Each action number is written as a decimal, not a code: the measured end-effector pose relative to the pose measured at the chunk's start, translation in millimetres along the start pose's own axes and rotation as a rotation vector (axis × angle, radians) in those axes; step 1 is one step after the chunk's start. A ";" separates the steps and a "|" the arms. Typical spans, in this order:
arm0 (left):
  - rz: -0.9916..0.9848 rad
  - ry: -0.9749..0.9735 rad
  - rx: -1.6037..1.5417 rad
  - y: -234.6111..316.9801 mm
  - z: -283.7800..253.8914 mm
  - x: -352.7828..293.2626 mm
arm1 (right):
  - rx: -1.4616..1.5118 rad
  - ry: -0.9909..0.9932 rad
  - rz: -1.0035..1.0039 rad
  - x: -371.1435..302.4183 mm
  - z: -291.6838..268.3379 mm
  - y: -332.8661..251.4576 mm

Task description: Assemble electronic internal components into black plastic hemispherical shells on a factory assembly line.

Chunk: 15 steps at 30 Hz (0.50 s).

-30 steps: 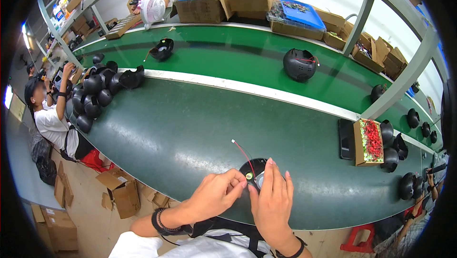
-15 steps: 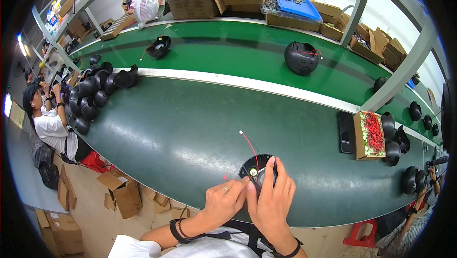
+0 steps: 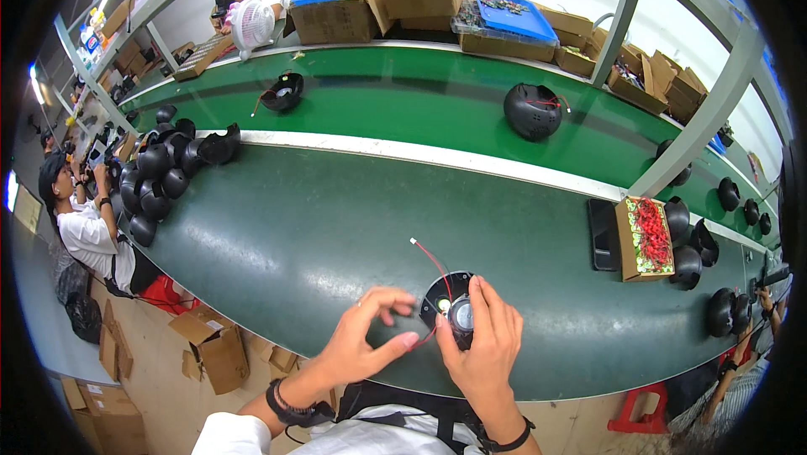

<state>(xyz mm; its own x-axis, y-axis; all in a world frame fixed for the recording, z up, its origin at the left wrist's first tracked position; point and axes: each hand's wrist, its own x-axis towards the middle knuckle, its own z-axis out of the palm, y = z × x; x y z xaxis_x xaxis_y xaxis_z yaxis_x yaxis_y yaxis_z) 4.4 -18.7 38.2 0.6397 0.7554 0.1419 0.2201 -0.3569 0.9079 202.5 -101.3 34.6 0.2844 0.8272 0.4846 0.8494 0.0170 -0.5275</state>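
At a dark green counter (image 3: 336, 203), a worker bends over a round black plastic shell (image 3: 430, 295), which lies well to the left of an open brown cardboard box (image 3: 628, 245) and nearer the worker. The right hand (image 3: 486, 346) has its fingers and thumb clamped on the shell's right side, beside a round, silver-centred black disc (image 3: 463, 314) set inside. The left hand (image 3: 363, 341) hangs just off the other side — fingers spread apart, thumb near a second red wire; whether they touch, I cannot tell from here. A thin red wire with a white plug (image 3: 437, 261) arches out of the shell.

The box is filled with red-wired parts (image 3: 651, 232). Just left of it lies a flat black rectangular device (image 3: 603, 235); to its right, more black shells (image 3: 687, 267). A heap of dark plastic shells (image 3: 155, 161) sits far to the box's left — and beyond it, on a bright green belt (image 3: 403, 94), rests a perforated black shell (image 3: 531, 112).
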 end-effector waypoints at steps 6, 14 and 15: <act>-0.070 -0.301 -0.542 -8.8 11.3 47.8 | -0.018 0.004 0.037 -2.2 -0.3 3.3; -0.122 -0.319 -0.711 -27.0 26.4 57.8 | 0.224 -0.088 0.074 4.2 -17.4 3.4; -0.109 -0.305 -0.685 -29.0 26.4 58.7 | 0.330 -0.148 0.055 6.9 -28.1 4.0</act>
<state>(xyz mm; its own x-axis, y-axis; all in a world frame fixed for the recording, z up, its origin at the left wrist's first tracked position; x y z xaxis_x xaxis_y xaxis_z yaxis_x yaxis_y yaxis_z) 55.0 21.5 9.7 0.8377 0.5459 0.0126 -0.1495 0.2069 0.9669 220.4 -111.3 55.4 0.2378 0.9038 0.3559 0.6383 0.1308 -0.7586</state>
